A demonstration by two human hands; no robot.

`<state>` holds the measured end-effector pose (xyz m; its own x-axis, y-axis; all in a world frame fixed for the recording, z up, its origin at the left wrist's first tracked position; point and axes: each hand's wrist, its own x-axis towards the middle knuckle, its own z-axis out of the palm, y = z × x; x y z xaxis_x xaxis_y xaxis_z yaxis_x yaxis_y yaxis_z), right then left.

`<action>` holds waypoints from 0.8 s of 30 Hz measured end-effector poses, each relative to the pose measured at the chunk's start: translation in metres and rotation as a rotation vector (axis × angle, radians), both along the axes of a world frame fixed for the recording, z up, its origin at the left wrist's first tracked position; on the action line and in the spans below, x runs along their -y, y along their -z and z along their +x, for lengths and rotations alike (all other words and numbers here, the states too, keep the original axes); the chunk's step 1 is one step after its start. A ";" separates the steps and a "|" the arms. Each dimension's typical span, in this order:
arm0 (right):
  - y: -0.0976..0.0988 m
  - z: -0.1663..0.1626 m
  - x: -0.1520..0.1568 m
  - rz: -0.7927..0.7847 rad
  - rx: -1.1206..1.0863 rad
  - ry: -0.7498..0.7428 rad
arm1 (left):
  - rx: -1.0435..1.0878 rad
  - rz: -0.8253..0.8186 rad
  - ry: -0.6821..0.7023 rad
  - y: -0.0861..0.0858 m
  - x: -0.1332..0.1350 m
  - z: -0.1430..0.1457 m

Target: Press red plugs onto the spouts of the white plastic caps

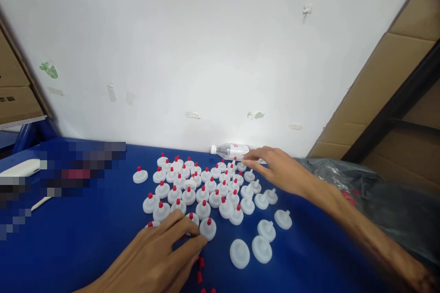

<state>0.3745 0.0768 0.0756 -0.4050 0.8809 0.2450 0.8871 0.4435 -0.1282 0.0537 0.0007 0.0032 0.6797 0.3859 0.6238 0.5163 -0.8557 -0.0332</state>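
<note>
My left hand [168, 252] is low in the view, its fingers curled and thumb and index tips close together. They are beside a round white plastic cap with a red tip [208, 230]; whatever they pinch is hidden. Loose red tips [200, 277] lie just below those fingers. My right hand [275, 169] reaches to the back of the group, thumb and index nearly meeting by a small red tip [235, 159]; I cannot make out what is between them. Several white caps wear red tips, while others on the right, like this bare white cap [239, 253], show a plain nozzle.
A clear plastic bottle [228, 151] lies against the white wall [206, 55] behind the caps. Dark plastic bags [385, 206] are at the right, below cardboard [364, 96]. A white object [20, 168] lies on the blue table [103, 219] at the left, near a blurred-out area.
</note>
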 end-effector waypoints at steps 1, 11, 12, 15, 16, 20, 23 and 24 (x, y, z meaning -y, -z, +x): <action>-0.002 -0.003 0.002 0.000 0.002 -0.007 | 0.004 0.008 0.013 0.001 -0.001 0.000; 0.029 -0.012 -0.007 -0.003 -0.018 -0.013 | 0.032 0.008 -0.014 0.004 -0.001 -0.002; 0.025 -0.012 -0.006 0.004 -0.042 -0.008 | 0.023 0.006 -0.033 0.005 -0.001 -0.005; 0.006 -0.017 0.008 0.025 -0.125 0.015 | 0.011 0.012 -0.107 0.009 -0.001 -0.013; 0.001 -0.021 0.015 0.023 -0.150 0.008 | 0.018 0.009 -0.127 0.009 -0.001 -0.015; -0.006 -0.052 0.045 0.052 -0.171 -0.243 | 0.058 -0.058 -0.139 0.008 -0.001 -0.015; 0.004 -0.077 0.065 0.225 -0.004 -0.525 | 0.108 -0.080 -0.099 0.009 -0.002 -0.011; 0.007 -0.083 0.070 0.301 0.052 -0.573 | 0.119 -0.087 -0.081 0.010 -0.003 -0.011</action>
<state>0.2914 0.0066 0.0685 -0.8081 0.4180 0.4150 0.5011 0.8581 0.1117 0.0431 0.0033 -0.0063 0.5677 0.4921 0.6600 0.5795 -0.8083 0.1043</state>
